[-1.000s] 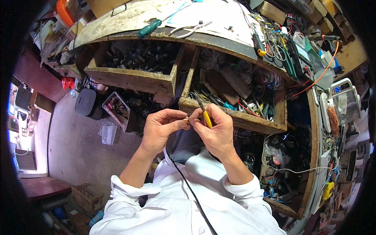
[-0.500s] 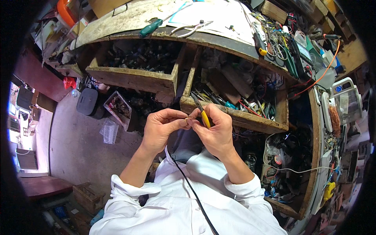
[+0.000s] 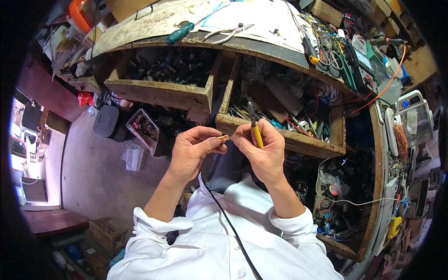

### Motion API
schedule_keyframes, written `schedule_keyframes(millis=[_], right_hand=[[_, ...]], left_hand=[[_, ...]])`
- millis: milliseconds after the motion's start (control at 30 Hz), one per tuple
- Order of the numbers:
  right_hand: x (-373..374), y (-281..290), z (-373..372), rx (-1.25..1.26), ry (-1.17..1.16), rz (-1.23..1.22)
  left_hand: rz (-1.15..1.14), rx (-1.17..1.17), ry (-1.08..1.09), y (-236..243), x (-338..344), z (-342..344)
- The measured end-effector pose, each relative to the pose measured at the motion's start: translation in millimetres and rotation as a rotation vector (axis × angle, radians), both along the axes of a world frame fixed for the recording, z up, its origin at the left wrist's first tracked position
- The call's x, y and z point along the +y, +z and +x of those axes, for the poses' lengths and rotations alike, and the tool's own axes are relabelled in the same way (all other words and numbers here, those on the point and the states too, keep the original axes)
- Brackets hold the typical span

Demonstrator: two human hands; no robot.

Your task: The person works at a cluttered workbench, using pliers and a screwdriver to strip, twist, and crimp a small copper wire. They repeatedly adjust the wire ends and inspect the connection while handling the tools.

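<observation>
Pinched between the thumb and fingers of my left hand is a small copper-coloured metal piece, too small to name. My right hand is closed on a yellow-handled tool with a dark, narrow metal head pointing up and away; its exact kind is unclear. The right thumb and index fingertips are pressed together just right of the copper piece. Whether they touch it or hold some tiny bit I cannot tell. Both hands are above my lap, in front of an open wooden drawer full of tools.
On the workbench lie a green-handled screwdriver, pliers and a white sheet. A second open drawer holds dark small parts. A bin stands on the floor at left. Crowded tools fill the right side.
My hands have drawn slightly apart, showing the copper-coloured piece in my left fingers. My right hand has shifted a little right, and the yellow-handled tool has turned more upright.
</observation>
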State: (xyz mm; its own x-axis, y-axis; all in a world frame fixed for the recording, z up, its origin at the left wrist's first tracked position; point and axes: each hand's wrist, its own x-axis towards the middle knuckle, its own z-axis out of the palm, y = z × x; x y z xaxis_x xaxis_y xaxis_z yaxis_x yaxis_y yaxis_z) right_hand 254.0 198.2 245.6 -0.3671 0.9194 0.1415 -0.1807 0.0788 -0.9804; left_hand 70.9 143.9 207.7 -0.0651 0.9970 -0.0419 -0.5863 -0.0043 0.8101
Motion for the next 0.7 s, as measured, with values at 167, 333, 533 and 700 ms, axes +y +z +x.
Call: schedule_keyframes(millis=[167, 333, 533, 700], right_hand=[[7, -8, 0, 0.024, -0.073, 0.033], [1, 15, -3, -0.037, 0.059, 0.021], [2, -1, -5, -0.198, 0.016, 0.205], [7, -6, -2, -0.156, 0.063, 0.162]], left_hand=[[-0.014, -0.046, -0.021, 0, 0, 0], [-0.018, -0.072, -0.024, 1, 0, 0], [-0.02, -0.036, -0.031, -4, -3, -1], [-0.04, -0.043, -0.03, 0, -5, -1]])
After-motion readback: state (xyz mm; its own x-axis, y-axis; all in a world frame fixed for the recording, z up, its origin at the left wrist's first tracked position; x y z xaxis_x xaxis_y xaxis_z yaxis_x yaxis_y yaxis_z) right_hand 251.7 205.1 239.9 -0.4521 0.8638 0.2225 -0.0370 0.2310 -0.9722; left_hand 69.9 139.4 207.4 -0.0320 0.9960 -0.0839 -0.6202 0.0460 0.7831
